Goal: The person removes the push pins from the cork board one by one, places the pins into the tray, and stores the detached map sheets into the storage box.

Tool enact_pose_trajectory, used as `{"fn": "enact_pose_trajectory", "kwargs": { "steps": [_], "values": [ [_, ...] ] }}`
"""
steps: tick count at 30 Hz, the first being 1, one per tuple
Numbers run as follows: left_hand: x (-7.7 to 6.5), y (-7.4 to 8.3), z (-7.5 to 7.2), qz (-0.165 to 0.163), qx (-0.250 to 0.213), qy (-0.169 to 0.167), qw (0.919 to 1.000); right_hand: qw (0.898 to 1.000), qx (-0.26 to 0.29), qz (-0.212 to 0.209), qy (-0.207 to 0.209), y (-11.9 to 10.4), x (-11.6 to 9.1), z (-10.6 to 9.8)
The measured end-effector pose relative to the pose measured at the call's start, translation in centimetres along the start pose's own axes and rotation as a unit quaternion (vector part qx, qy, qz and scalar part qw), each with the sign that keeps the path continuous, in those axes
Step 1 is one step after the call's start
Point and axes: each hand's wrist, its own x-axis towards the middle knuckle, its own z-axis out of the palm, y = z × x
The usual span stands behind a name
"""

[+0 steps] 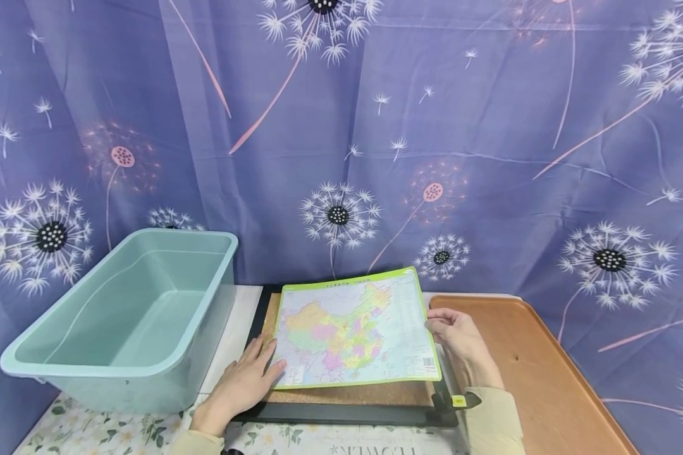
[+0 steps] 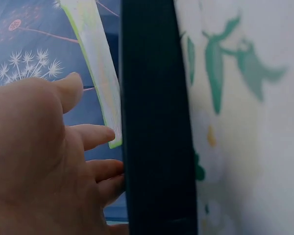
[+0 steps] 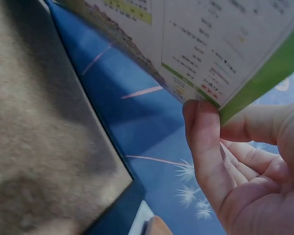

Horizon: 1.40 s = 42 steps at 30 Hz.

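Note:
A map sheet (image 1: 347,335) with a bright green border is tilted above a cork board (image 1: 358,395) in a black frame (image 1: 347,414). My right hand (image 1: 463,341) pinches the map's right edge between thumb and fingers. In the right wrist view the sheet's printed underside (image 3: 225,54) shows, lifted off the cork. My left hand (image 1: 245,382) lies at the map's lower left corner, fingers extended over the board's left side. Seen from the left wrist, the fingers (image 2: 95,137) are spread beside the frame, one close to the map's corner.
At the left stands a deep teal plastic tub (image 1: 119,373). A brown tray (image 1: 546,373) lies to the right, close to my right forearm. The table has a floral cover (image 1: 114,430), and a purple dandelion curtain (image 1: 461,126) hangs behind.

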Motion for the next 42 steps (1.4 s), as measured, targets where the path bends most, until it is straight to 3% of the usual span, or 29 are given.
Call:
{"fn": "enact_pose_trajectory", "kwargs": {
  "steps": [14, 21, 30, 35, 42],
  "values": [
    [0.1, 0.0, 0.1, 0.001, 0.016, 0.002, 0.9999, 0.999, 0.040, -0.020, 0.030, -1.6, -1.3, -2.7],
    [-0.2, 0.3, -0.2, -0.002, 0.014, 0.000, 0.9999, 0.995, 0.083, -0.025, 0.041, -2.7, -2.0, -2.8],
    [-0.5, 0.2, -0.6, -0.005, 0.016, -0.014, 0.9998, 0.991, 0.127, -0.039, 0.025, -3.6, -2.5, -2.5],
    [-1.4, 0.2, -1.5, -0.001, 0.017, -0.015, 0.9997, 0.987, 0.156, -0.046, 0.011, -4.0, -2.8, -2.1],
    [-4.4, 0.5, -4.0, 0.029, -0.002, -0.025, 0.9993, 0.977, 0.202, -0.065, -0.011, -4.9, -3.1, -1.9]
  ]
}}
